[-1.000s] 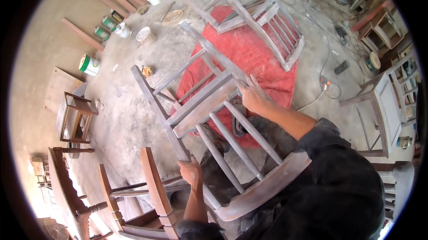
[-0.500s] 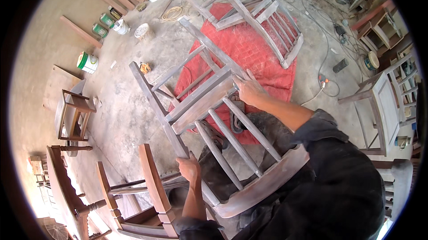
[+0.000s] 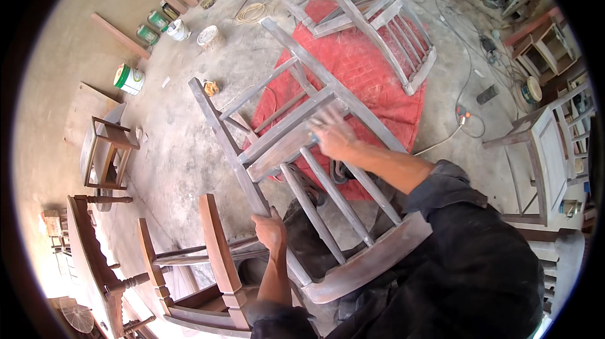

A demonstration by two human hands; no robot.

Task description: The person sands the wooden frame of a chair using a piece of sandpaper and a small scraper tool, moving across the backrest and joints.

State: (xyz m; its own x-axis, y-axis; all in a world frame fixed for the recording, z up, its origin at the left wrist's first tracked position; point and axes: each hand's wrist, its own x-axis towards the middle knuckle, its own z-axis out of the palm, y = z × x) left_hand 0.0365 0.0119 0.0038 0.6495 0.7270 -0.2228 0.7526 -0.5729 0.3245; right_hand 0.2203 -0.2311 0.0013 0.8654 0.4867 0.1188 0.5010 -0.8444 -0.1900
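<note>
Your left hand [image 3: 270, 229] grips the grey chair [image 3: 302, 143] by its side post, fingers closed. Your right hand [image 3: 332, 137] lies flat, fingers spread, on its seat rail; posts run away from you.

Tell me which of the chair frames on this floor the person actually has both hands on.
The grey unfinished chair frame tilted over the person's lap: left hand grips its side rail, right hand rests on its seat rail. The other grey frame lies untouched on the red cloth.

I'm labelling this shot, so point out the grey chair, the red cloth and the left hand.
grey chair [image 3: 378, 262]: head view, curved top rail.
red cloth [image 3: 359, 62]: head view, bare middle.
left hand [image 3: 270, 230]: head view, back of hand.
</note>
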